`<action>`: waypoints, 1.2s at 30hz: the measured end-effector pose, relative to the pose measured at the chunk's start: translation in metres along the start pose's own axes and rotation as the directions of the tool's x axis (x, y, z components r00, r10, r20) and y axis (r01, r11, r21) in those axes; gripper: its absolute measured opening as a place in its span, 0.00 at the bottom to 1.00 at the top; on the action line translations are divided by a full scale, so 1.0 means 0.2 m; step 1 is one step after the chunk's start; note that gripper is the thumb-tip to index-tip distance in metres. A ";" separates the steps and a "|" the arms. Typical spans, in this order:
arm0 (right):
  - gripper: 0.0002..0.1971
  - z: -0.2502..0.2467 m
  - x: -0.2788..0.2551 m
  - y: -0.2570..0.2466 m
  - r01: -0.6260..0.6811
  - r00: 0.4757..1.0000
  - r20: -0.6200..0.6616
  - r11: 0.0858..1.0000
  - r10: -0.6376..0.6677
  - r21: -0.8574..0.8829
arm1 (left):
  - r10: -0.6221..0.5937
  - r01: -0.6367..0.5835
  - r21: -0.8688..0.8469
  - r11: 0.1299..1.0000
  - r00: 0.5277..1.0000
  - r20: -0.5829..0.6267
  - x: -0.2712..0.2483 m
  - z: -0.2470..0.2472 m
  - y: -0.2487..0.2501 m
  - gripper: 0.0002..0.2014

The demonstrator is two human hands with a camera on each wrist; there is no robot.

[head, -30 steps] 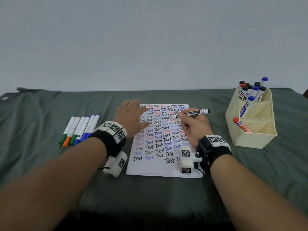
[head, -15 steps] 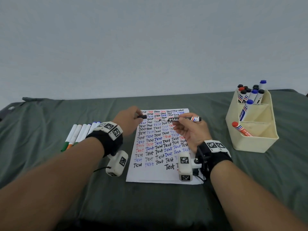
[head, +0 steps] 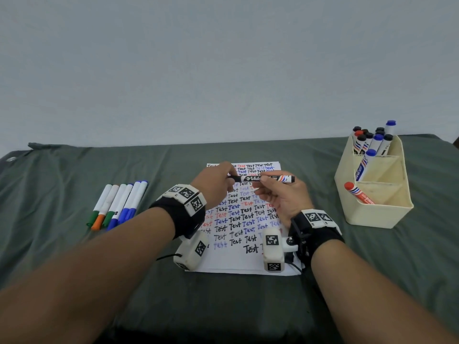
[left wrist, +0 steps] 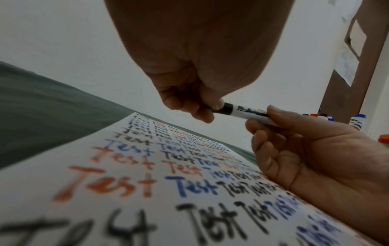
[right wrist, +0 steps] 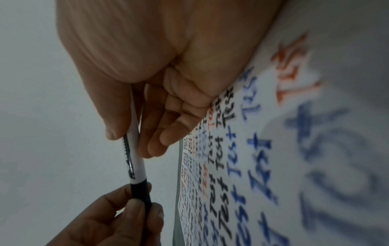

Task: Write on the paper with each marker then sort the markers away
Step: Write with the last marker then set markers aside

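We've got both hands on one black marker [head: 263, 179], held level above the far part of the paper [head: 244, 259]. Our left hand [head: 215, 185] pinches the black cap [left wrist: 225, 108] at the marker's left end; our right hand [head: 283, 197] grips the white barrel between thumb and fingertips. In both wrist views the cap sits flush against the barrel.

The paper lies flat on the green-covered desk [head: 74, 244] and is filled with rows of "Test" in black, blue and red-orange; it shows beneath both hands.

Left of the paper, well apart: a row of six slim markers [head: 119, 203] side by side, coloured ends toward us: green, orange, green, then three blue.

Right of the paper: a cream organizer [head: 377, 214] with stepped compartments. Its far compartment holds a cluster of upright markers [head: 372, 140] with black, red and blue caps; a blue-capped marker [head: 365, 165] leans in the middle one, a red-capped marker [head: 359, 193] in the near one.
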State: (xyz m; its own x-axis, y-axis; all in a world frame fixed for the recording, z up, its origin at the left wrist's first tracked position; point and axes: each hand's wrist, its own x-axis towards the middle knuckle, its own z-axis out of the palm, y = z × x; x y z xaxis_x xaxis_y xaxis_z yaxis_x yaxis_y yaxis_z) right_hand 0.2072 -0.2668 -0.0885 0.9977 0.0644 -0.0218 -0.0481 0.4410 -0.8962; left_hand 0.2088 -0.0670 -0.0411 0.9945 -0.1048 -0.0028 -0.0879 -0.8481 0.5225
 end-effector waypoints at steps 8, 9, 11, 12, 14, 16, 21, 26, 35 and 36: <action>0.06 0.01 0.01 0.02 0.009 1.000 0.003 0.993 -0.009 -0.116 | -0.004 0.003 0.026 1.000 1.000 0.007 -0.02 0.00 -0.01 0.06; 0.05 0.01 0.02 0.02 0.016 1.000 0.008 0.989 -0.015 -0.145 | -0.002 0.000 0.055 0.998 0.999 0.039 -0.03 0.00 -0.01 0.04; 0.05 0.00 0.02 0.03 0.017 1.000 0.005 0.984 -0.017 -0.175 | 0.003 -0.016 0.157 0.988 0.996 0.085 -0.06 0.02 -0.02 0.14; 0.04 0.00 0.03 0.03 0.013 1.000 -0.004 0.985 -0.014 -0.174 | -0.015 -0.011 0.243 0.970 0.994 0.104 -0.07 0.04 -0.05 0.28; 0.03 0.00 0.02 0.02 0.010 1.000 -0.023 0.987 -0.014 -0.163 | -0.138 0.061 0.446 0.893 0.980 0.141 -0.10 0.07 -0.10 0.55; 0.03 0.01 0.02 0.02 0.017 0.999 -0.027 0.987 -0.021 -0.161 | -0.265 0.112 0.543 0.832 0.941 0.212 -0.12 0.10 -0.16 0.66; 0.03 0.04 -0.01 -0.02 0.024 0.994 -0.103 0.996 -0.033 -0.087 | -0.306 0.126 0.514 0.849 0.909 0.282 -0.14 0.15 -0.23 0.66; 0.08 0.13 -0.09 -0.10 0.056 0.979 -0.174 0.965 -0.103 -0.257 | -0.318 0.131 0.512 0.849 0.901 0.296 -0.15 0.13 -0.20 0.67; 0.32 0.14 -0.12 -0.71 0.358 0.875 0.022 0.616 -0.483 -0.702 | -0.358 0.158 0.480 0.863 0.862 0.360 -0.17 0.08 -0.16 0.67; 0.31 0.11 -0.12 -0.80 0.368 0.845 0.025 0.548 -0.534 -0.751 | -0.359 0.158 0.475 0.865 0.858 0.367 -0.17 0.08 -0.16 0.67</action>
State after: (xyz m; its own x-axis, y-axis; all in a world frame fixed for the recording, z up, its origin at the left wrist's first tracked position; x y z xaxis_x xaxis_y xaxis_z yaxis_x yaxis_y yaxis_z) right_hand 0.1901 -0.3196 0.0651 0.8675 -0.1590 0.4713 0.3774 -0.4069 -0.8319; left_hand 0.1766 -0.0444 -0.0708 0.8639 0.0237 -0.5032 0.0544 -0.9974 0.0464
